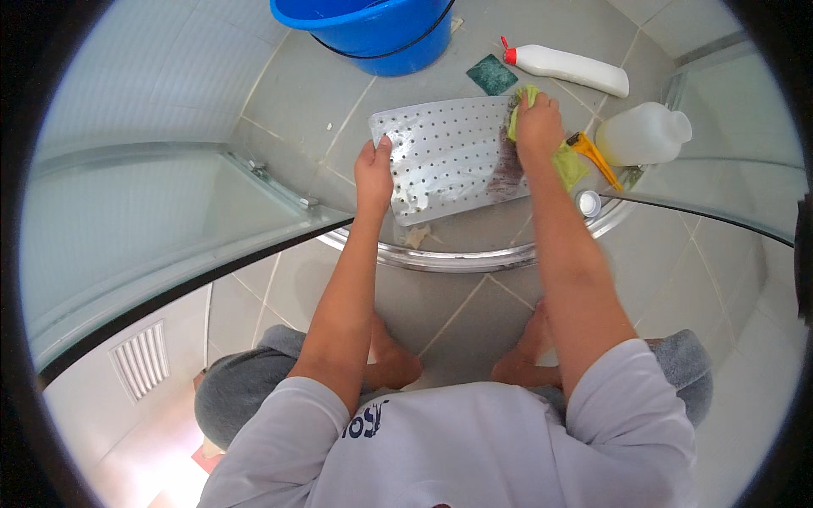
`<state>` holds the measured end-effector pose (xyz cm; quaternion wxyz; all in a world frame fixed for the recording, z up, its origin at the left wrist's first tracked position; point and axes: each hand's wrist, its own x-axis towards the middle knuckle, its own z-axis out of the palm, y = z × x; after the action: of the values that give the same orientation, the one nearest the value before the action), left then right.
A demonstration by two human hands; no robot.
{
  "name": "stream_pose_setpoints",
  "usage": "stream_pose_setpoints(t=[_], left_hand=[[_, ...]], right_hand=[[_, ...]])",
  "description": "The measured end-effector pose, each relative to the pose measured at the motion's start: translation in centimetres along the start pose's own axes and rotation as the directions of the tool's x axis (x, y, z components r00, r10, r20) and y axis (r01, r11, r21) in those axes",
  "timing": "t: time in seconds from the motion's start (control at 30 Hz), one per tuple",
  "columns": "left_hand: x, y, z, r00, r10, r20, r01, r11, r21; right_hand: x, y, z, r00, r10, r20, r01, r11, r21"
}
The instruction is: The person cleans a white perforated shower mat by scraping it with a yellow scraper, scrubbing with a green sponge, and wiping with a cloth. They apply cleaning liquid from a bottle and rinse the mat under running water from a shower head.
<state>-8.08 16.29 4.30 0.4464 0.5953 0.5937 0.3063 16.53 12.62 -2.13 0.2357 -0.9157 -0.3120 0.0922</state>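
A translucent perforated plastic mat (451, 152), wet and shiny, with dark grime toward its right end, lies over the shower floor. My left hand (375, 166) grips its left edge, thumb on top. My right hand (540, 126) holds a yellow-green cloth (570, 166) against the mat's upper right corner; part of the cloth hangs below the hand. Just beyond the mat is a green scouring pad (492, 75). A white bottle with a red cap (568, 66) lies on its side behind my right hand. To the right of that hand rests a yellow-handled tool (597, 160), its dark end partly hidden.
A blue bucket (406, 44) stands at the back. At right are a translucent plastic jug (641, 134) and a white cap (589, 203). The curved metal shower threshold (457, 260) runs between me and the mat, with glass door panels (178, 209) at both sides.
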Motion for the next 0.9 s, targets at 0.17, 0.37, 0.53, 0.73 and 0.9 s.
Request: stream_pose_setpoints(t=[0.17, 0.37, 0.53, 0.73, 0.9], left_hand=[[-0.2, -1.0, 0.4, 0.998, 0.054, -0.045, -0.052, 0.998, 0.045], [0.2, -2.2, 0.3, 0.999, 0.015, -0.032, -0.018, 0.996, -0.090], [0.7, -3.1, -0.2, 0.998, 0.023, 0.061, -0.018, 0.997, -0.079], [0.9, -1.0, -0.3, 0.991, -0.110, 0.072, 0.130, 0.909, -0.397], [3.1, 3.7, -1.9, 0.984, 0.027, 0.174, 0.071, 0.843, -0.533]], right_hand=[[-9.9, -6.4, 1.6, 0.981, -0.123, -0.151, 0.130, 0.991, 0.040], [-16.9, -6.0, 0.6, 0.927, -0.374, -0.040, 0.374, 0.907, 0.195], [-9.0, 5.2, -1.5, 0.969, 0.176, -0.172, -0.194, 0.976, -0.097], [-6.8, 5.7, -2.5, 0.932, 0.361, -0.033, -0.361, 0.916, -0.176], [-0.9, 7.9, -7.1, 0.981, 0.102, 0.165, -0.145, 0.951, 0.273]])
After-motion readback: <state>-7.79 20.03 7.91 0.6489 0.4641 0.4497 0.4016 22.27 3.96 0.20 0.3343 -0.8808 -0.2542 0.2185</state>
